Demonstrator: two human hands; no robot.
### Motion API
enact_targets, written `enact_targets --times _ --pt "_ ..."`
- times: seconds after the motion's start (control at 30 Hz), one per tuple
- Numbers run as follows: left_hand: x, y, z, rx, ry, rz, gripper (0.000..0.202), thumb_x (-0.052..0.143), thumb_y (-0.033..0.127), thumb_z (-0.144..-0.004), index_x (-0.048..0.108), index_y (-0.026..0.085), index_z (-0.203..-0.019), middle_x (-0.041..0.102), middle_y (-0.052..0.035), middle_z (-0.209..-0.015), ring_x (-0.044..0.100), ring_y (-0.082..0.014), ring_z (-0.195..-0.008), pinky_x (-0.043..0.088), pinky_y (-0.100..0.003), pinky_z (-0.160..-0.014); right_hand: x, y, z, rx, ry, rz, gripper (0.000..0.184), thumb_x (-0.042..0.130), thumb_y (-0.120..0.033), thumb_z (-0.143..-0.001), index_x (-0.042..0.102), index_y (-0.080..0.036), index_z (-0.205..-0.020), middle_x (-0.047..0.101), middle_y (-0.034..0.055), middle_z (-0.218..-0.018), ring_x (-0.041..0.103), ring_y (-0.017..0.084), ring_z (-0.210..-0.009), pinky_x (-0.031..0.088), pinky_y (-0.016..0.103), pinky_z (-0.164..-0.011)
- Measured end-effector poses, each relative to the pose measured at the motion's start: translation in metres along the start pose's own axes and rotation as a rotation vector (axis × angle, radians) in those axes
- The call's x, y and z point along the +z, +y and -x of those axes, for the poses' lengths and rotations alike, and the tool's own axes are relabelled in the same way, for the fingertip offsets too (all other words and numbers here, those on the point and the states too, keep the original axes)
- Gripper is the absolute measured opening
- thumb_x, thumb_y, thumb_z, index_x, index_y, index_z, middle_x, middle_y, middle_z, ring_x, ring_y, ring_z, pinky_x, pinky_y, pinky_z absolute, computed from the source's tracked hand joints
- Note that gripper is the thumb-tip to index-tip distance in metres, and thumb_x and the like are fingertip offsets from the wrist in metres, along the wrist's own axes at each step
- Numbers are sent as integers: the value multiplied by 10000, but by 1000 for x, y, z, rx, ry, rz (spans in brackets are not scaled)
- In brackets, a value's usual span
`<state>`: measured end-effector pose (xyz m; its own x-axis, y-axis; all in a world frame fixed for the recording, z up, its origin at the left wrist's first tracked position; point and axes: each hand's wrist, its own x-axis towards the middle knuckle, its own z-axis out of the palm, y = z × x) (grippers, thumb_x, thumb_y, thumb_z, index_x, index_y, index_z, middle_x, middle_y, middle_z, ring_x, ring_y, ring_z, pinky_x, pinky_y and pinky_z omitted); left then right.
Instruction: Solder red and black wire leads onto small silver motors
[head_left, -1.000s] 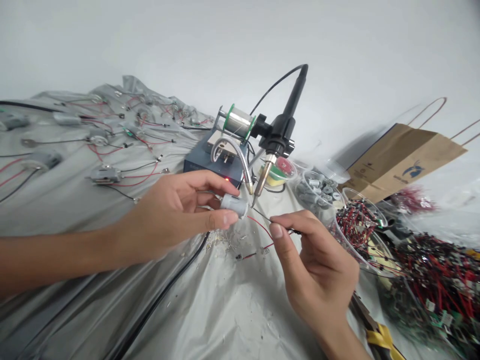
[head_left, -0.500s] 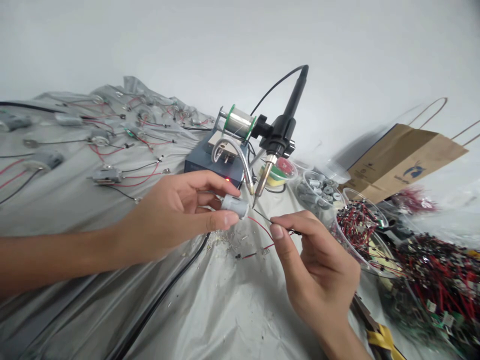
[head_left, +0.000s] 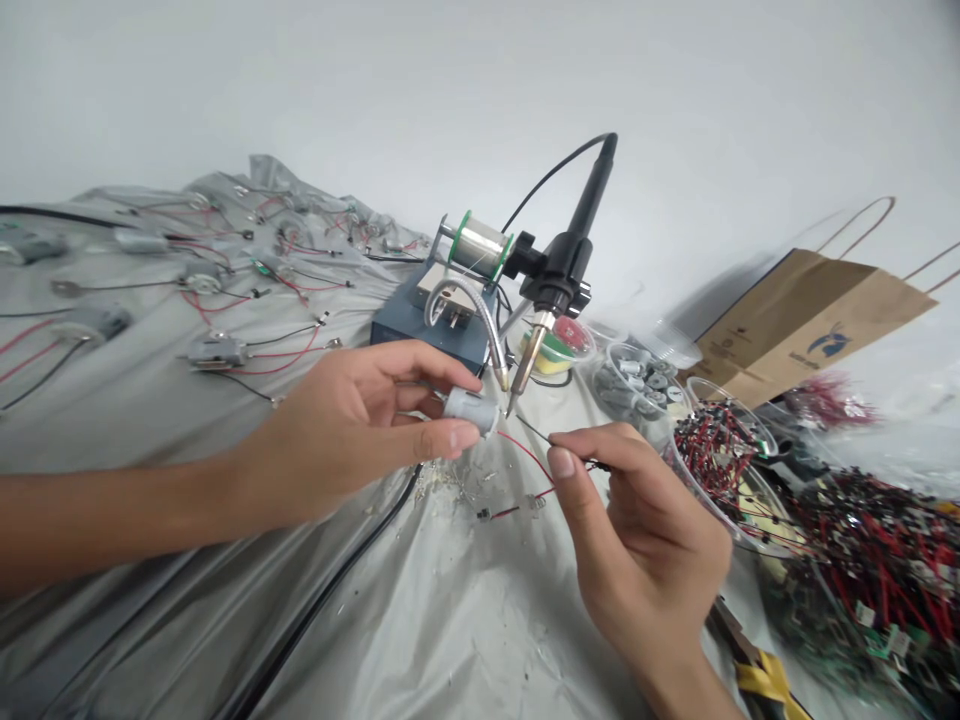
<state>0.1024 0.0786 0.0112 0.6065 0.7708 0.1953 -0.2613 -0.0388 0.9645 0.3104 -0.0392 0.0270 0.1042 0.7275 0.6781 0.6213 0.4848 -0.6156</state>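
- The crumpled grey plastic sheet [head_left: 442, 620] covering the surface could shift, we judge, if a forearm dragged on its folds, disturbing whatever lies on it.
- The soldering iron with a black handle and slim metal barrel [head_left: 534, 345] stands clamped toward 1 o'clock from the work, tip downward. If our left hand [head_left: 352, 430] drifted toward 3 o'clock it could be burned, its fingertips being near that tip; how hot it is, we cannot see.
- The silvery, ribbed metal feed tube [head_left: 491, 330] curves down from 12 o'clock to end just beside the iron; a bump from our knuckles could push it out of line.
- The grey cylindrical motor [head_left: 471, 408], held just to the 9 o'clock side of the iron's tip, could roll under a loose grip, since its casing looks smooth.
- The thin red wire [head_left: 525, 447] slants from the motor's end toward 4 o'clock; a tug could strain it.
- The thin black wire [head_left: 534, 429] points toward 10 o'clock, its end close to the tip. A small tremor could swing it astray; whether they touch, we cannot tell.
- As for pose, our left forearm extends from 9 o'clock, nearly level, and that hand grasps the motor, fingers above, thumb below.
- Our right hand [head_left: 645, 530], angled in from 5 o'clock, pinches the black wire between thumb and index finger, the others curled.
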Motion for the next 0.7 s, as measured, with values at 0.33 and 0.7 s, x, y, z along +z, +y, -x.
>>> enact_targets --times 0.33,0.7 --pt "1 -1 -1 5 -5 14 235 927 285 -857 832 327 -1068 837 53 -871 757 -109 -765 616 -140 -705 0 -6 -1 -37 -5 24 240 711 -14 -960 752 -201 -1105 717 -8 -909 612 113 -785 453 306 -703" --pt "2 3 0 22 15 -7 224 923 262 -854 836 326 -1050 829 63 -864 743 -100 -772 601 -124 -702 0 -8 -2 1 -12 59 189 719 -50 -968 750 -208 -1068 688 -26 -849 582 100 -743 440 292 -680"
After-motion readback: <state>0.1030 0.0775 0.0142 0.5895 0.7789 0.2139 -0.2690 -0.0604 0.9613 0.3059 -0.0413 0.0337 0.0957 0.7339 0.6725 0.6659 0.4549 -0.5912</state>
